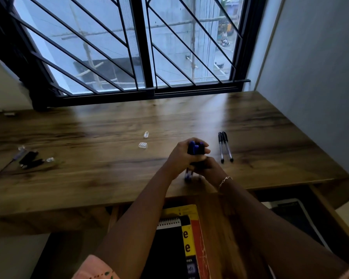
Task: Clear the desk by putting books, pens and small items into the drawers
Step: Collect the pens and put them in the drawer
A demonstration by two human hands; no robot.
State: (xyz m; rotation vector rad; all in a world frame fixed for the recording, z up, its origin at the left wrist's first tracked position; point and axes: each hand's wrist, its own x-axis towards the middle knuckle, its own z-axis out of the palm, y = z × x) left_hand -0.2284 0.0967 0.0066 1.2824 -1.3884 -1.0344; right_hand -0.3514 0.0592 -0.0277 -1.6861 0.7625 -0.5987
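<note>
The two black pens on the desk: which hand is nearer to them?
Right. The right hand is just left of the two black pens, not touching them; the left hand is farther left, beyond the pen bundle both hands grip.

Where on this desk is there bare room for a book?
Bare: the strip between window frame and clear caps; the right end beyond two black pens. Crowded: left end's pen parts; front middle, where left hand and right hand grip bundled pens.

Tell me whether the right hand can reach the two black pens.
Probably, but not freely: the two black pens lie close beside the right hand with bare desk between, yet it grips the pen bundle with the left hand.
</note>
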